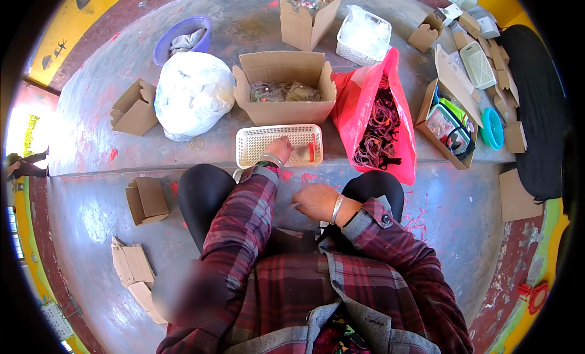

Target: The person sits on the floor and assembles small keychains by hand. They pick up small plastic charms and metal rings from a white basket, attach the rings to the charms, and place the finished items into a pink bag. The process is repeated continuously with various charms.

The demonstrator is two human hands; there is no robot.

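Observation:
My left hand (278, 149) reaches into a cream woven-pattern plastic basket (248, 160) on the raised floor step, fingers curled downward. Whatever those fingers hold, if anything, is hidden beneath them. Right beside them in the basket lies a small clear packet (301, 153) with a red strip at one end. My right hand (317, 202) hovers between my knees, in front of the basket. Its fingers are curled in, and I cannot make out anything inside them.
Behind the basket stands an open cardboard box (284, 114) of clear packets. A pink bag (353, 104) of dark cords leans right of it; a stuffed white bag (192, 98) sits left. A carton (451, 138) of goods stands farther right. The step's edge (152, 172) crosses ahead.

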